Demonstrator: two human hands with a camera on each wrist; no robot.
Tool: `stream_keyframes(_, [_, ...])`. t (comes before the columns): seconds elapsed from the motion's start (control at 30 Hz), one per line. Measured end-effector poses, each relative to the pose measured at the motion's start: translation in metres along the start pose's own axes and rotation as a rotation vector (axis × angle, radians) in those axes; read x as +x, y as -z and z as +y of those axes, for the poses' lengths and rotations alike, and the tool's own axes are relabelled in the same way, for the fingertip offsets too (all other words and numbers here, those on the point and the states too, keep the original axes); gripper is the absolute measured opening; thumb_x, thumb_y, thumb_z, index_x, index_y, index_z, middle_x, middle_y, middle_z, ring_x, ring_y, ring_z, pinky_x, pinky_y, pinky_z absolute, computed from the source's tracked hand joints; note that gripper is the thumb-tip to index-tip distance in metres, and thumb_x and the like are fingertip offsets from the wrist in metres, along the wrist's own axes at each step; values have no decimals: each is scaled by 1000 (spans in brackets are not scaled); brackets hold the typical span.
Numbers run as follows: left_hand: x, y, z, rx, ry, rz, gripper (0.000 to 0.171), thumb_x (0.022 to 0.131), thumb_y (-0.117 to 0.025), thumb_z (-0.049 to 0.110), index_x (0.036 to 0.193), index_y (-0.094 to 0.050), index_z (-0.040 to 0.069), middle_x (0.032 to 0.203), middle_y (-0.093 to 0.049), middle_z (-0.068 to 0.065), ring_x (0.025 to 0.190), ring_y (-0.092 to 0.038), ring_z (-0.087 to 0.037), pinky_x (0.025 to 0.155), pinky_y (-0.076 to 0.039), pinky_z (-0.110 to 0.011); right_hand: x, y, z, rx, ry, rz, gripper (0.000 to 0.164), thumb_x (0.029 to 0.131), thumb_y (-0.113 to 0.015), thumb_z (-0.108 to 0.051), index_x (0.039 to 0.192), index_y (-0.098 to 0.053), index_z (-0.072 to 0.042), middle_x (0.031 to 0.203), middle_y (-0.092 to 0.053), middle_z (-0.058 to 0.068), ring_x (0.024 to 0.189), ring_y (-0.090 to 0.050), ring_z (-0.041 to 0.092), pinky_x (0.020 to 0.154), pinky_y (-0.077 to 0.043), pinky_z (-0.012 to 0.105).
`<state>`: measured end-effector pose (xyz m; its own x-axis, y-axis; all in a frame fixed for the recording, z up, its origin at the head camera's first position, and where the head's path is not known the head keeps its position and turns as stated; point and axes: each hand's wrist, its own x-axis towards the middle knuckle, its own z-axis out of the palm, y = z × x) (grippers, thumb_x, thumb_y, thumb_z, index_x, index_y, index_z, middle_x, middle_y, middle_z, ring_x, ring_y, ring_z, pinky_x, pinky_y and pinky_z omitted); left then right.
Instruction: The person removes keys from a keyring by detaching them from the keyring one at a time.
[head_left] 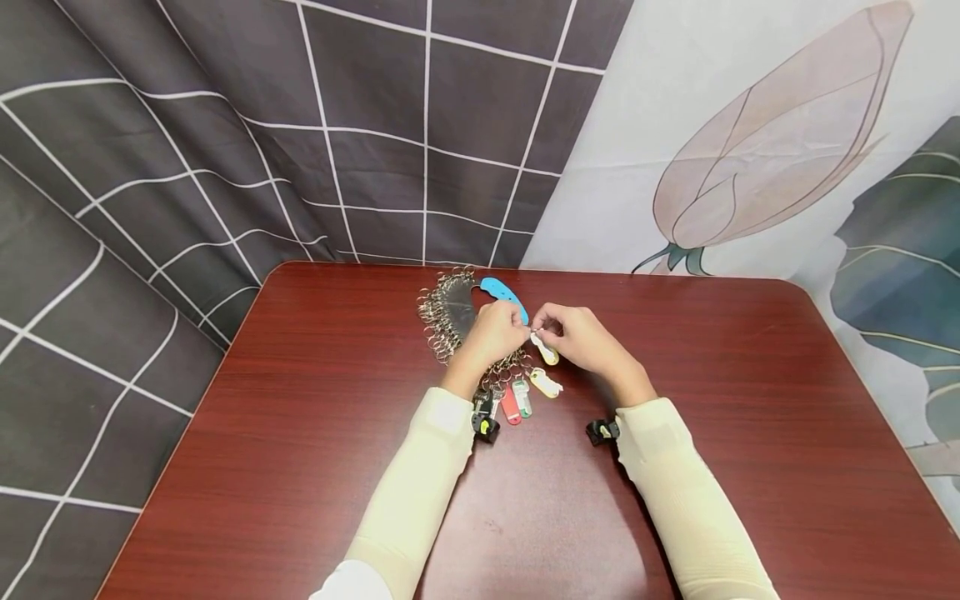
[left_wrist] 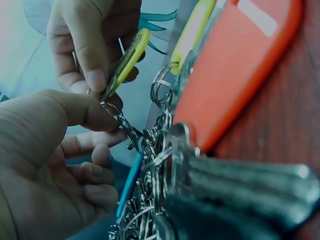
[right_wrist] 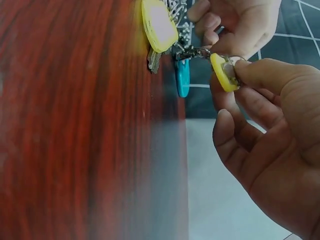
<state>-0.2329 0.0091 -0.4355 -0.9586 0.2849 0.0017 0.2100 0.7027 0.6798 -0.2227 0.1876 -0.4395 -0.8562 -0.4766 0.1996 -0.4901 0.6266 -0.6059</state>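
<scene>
A big bunch of metal rings and clasps [head_left: 435, 321] fans out around a dark flat piece [head_left: 457, 302] at the table's back. My left hand [head_left: 491, 335] pinches a small metal clasp [left_wrist: 133, 139] of this bunch between thumb and index finger. Facing it, my right hand [head_left: 583, 337] pinches a yellow key tag [right_wrist: 224, 74] near its ring, with a key against the tag. The tag's ring meets the clasp between the two hands; fingers partly hide whether they are hooked together.
Below the hands lie another yellow tag [head_left: 546, 383], a green tag [head_left: 522, 398], a red tag [head_left: 511, 406] and dark keys. A blue curved piece [head_left: 501, 292] lies behind the hands. The reddish wooden table [head_left: 300, 433] meets a dark gridded curtain [head_left: 375, 183] at the back.
</scene>
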Motion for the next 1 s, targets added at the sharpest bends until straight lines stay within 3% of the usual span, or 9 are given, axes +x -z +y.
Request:
stream_keyframes(0.1, [1,-1,-1,11,-71,-7,6,81,-64,7,80,-60,10,77,-53,-3,71,-51,-17,60,-41,-27,0,0,2,13,-11,2,6,91,-65,-13,91,-64,-7,76,-67,3,68,-60,15,63,-52,34])
stream_keyframes(0.17, [2,-1,-3,31,-160,9,12,79,-64,2,87,-62,11,83,-54,-3,77,-52,-17,64,-44,-28,0,0,3,24,-17,3,6,90,-65,-13,92,-64,-7,77,-68,4,70,-61,15,64,-52,34])
stream_keyframes(0.27, [3,-1,-6,65,-276,31,12,80,-65,0,85,-63,12,84,-56,-3,80,-54,-16,68,-48,-28,0,1,4,33,-38,7,5,90,-66,-13,92,-65,-8,79,-69,4,71,-61,15,64,-52,34])
stream_keyframes(0.37, [3,0,-8,109,-333,40,9,83,-69,5,82,-64,13,84,-60,0,79,-57,-14,69,-51,-28,0,2,5,35,-58,14,4,90,-66,-13,91,-66,-9,80,-70,5,71,-61,16,65,-51,35])
stream_keyframes(0.63, [0,6,-8,212,-320,18,10,88,-70,14,79,-64,14,86,-63,1,82,-59,-16,72,-52,-32,0,3,4,10,-77,-9,4,90,-66,-12,91,-64,-8,79,-69,5,72,-62,16,66,-52,34])
stream_keyframes(1.0, [1,3,-9,129,-182,30,19,89,-59,10,71,-61,15,71,-59,1,61,-52,-15,57,-45,-29,0,1,0,-35,-65,-36,6,89,-67,-8,86,-63,-11,78,-69,5,74,-64,17,67,-53,37])
